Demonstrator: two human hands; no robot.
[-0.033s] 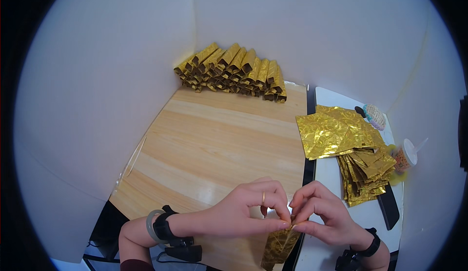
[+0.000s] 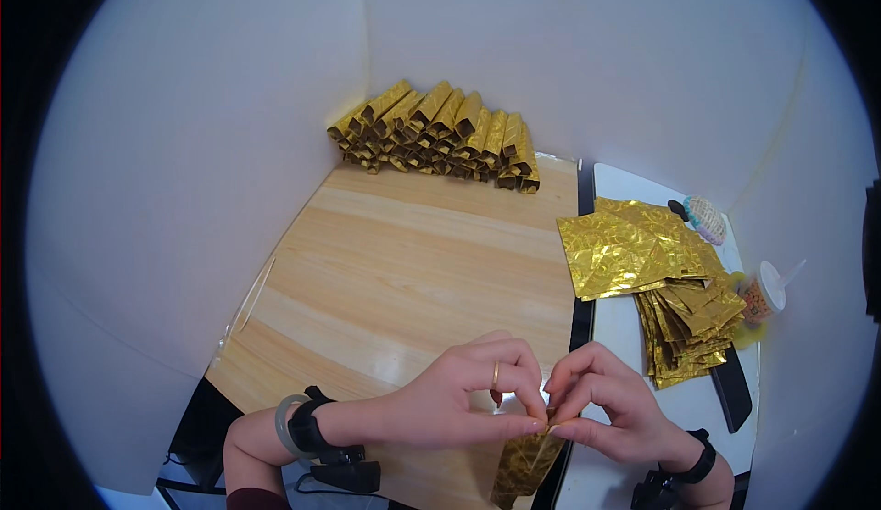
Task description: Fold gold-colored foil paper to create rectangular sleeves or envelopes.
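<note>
Thumb and fingertips of my left hand [image 2: 468, 395] pinch the top edge of a folded piece of gold foil paper [image 2: 525, 473] at the front of the table. Right beside those fingertips, my right hand [image 2: 619, 409] pinches the same edge, its thumb and forefinger nearly touching the left ones. The gold paper hangs down from both hands, and its upper edge is partly hidden by the fingers. At the back of the table lies a stacked pile of gold paper tubes [image 2: 445, 129] with open ends. To the right, flat gold foil sheets [image 2: 624, 253] lie fanned in overlapping layers.
The wooden tabletop [image 2: 404, 253] meets a white surface [image 2: 615, 354] on the right, with a dark strip between. A cup [image 2: 769, 292] with a straw or spoon, a small woven item [image 2: 706, 220] and a black bar [image 2: 731, 391] lie beyond the sheets. Pale walls enclose the sides.
</note>
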